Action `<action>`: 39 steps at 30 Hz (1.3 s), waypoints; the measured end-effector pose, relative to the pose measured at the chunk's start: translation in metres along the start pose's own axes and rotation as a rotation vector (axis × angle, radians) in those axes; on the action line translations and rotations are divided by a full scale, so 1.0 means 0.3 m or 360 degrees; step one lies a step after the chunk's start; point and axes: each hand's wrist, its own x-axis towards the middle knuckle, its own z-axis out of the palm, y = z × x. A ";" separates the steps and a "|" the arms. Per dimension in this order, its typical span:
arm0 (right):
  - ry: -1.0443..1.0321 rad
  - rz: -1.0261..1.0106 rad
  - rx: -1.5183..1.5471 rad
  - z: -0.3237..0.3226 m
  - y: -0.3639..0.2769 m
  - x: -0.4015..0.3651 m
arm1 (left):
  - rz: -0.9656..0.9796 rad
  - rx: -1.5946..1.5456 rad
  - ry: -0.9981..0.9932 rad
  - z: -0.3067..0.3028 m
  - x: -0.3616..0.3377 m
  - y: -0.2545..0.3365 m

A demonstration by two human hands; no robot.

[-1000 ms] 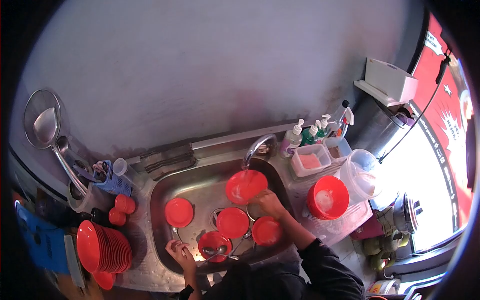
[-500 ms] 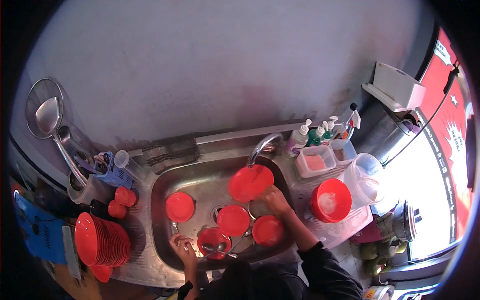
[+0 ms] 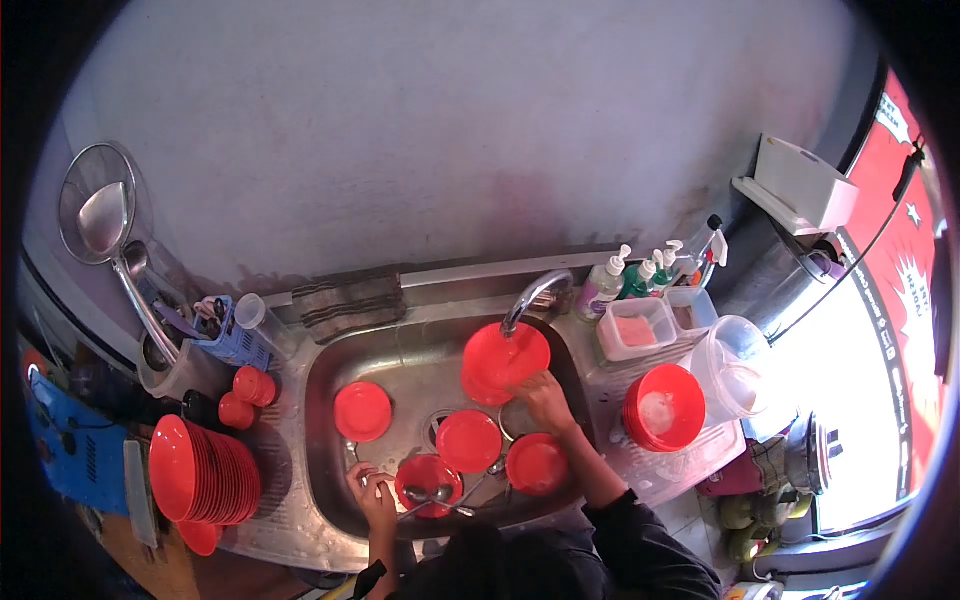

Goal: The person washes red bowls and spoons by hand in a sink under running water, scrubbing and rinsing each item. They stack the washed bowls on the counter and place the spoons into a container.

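Observation:
My right hand [image 3: 546, 404] grips the near rim of a red bowl [image 3: 505, 362] under the curved tap [image 3: 530, 295]. At the sink's lower left, my left hand [image 3: 374, 492] has its fingers curled together; whatever they hold, if anything, cannot be made out. Beside it sits a red bowl [image 3: 428, 470] with metal spoons [image 3: 440, 494] lying in it. A small red plate [image 3: 362, 411] rests on the sink floor at left. Two more red dishes, a middle one [image 3: 469, 441] and a right one [image 3: 537, 464], lie near my right forearm.
The steel sink [image 3: 325, 365] has a tall stack of red bowls [image 3: 205, 470] on its left drainboard. Red bowls [image 3: 668, 405] and clear plastic containers [image 3: 727, 365] stand at right. Soap bottles [image 3: 603, 290] line the back, and a blue basket [image 3: 235, 335] holds utensils at left.
The view has shifted slightly. My right hand stays at the red bowl under the tap, and my left hand keeps nearly the same place with its fingers slightly rearranged.

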 end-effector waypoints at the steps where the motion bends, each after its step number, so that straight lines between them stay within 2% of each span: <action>1: 0.0000 0.0000 -0.0002 0.001 -0.010 0.007 | -0.0013 -0.0001 0.0000 0.000 0.002 0.002; 3: -0.0018 0.0080 0.0301 0.007 -0.035 0.024 | 0.0052 0.0032 -0.0053 0.002 0.000 -0.013; 4: -0.0013 0.0071 0.0305 0.002 -0.054 0.036 | 0.0114 0.0066 -0.0104 0.001 0.002 -0.020; 6: -0.0114 0.0808 0.1069 -0.014 -0.087 0.049 | 0.0119 0.0093 -0.0101 -0.002 -0.002 -0.023; 7: -0.0119 0.0801 0.1069 -0.004 -0.082 0.051 | 0.0123 0.0113 -0.0108 -0.002 -0.004 -0.020; 9: 0.0273 0.0974 0.1931 0.029 -0.055 0.051 | 0.0118 0.0100 -0.0097 -0.011 -0.002 -0.010; 10: 0.0272 0.0976 0.1930 0.037 -0.045 0.051 | 0.0119 0.0089 -0.0093 -0.015 -0.002 -0.005; 12: 0.0432 0.0960 0.2748 0.049 -0.023 0.046 | 0.0114 0.0080 -0.0081 -0.017 -0.003 -0.002; 13: 0.0437 0.0957 0.2748 0.046 -0.018 0.046 | 0.0110 0.0073 -0.0063 -0.016 0.002 0.000; 15: 0.0567 0.1103 0.3231 0.044 -0.012 0.049 | 0.0105 0.0073 -0.0056 -0.012 0.005 -0.007; 16: 0.0569 0.1099 0.3232 0.054 -0.003 0.044 | 0.0092 0.0075 -0.0051 -0.012 0.003 -0.010; 18: 0.0920 0.1391 0.3521 0.083 0.017 0.028 | 0.0087 0.0102 -0.0074 -0.013 -0.001 -0.013; 19: 0.0923 0.1391 0.3520 0.094 0.031 0.019 | 0.0080 0.0127 -0.0097 -0.013 -0.002 -0.013; 21: 0.0989 0.1438 0.3875 0.111 0.061 -0.002 | 0.0098 0.0126 -0.0106 -0.012 -0.001 -0.006; 22: 0.0992 0.1437 0.3874 0.111 0.066 -0.007 | 0.0114 0.0127 -0.0112 -0.011 0.000 -0.004; 24: 0.1109 0.1660 0.3941 0.114 0.074 -0.016 | 0.0081 0.0098 -0.0115 -0.006 -0.005 -0.010; 25: 0.1112 0.1659 0.3941 0.095 0.058 -0.013 | 0.0046 0.0070 -0.0117 -0.004 -0.007 -0.012; 27: 0.0659 0.1279 0.3376 0.041 0.002 0.007 | 0.0067 0.0087 -0.0127 -0.006 -0.002 0.000; 28: 0.0663 0.1278 0.3375 0.047 -0.005 0.009 | 0.0087 0.0104 -0.0134 -0.007 0.001 0.003; 30: 0.0098 0.1308 0.1910 0.061 -0.021 0.005 | 0.0098 0.0089 -0.0139 -0.006 0.003 0.002; 31: 0.0101 0.1311 0.1911 0.071 -0.027 -0.003 | 0.0107 0.0076 -0.0144 -0.007 0.002 0.000; 33: -0.0163 0.0570 0.0551 0.090 -0.032 -0.013 | 0.0118 0.0094 -0.0157 -0.009 0.001 -0.001; 34: -0.0164 0.0569 0.0552 0.075 -0.038 -0.011 | 0.0127 0.0111 -0.0166 -0.010 0.000 0.000; 36: -0.0019 -0.0059 0.0113 0.013 -0.063 0.000 | 0.0142 0.0142 -0.0187 -0.017 -0.003 -0.001; 37: -0.0017 -0.0066 0.0116 -0.011 -0.069 0.001 | 0.0159 0.0177 -0.0210 -0.024 -0.002 -0.002; 39: -0.0015 -0.0332 0.0138 -0.053 -0.060 -0.007 | 0.0170 0.0179 -0.0189 -0.036 0.002 -0.002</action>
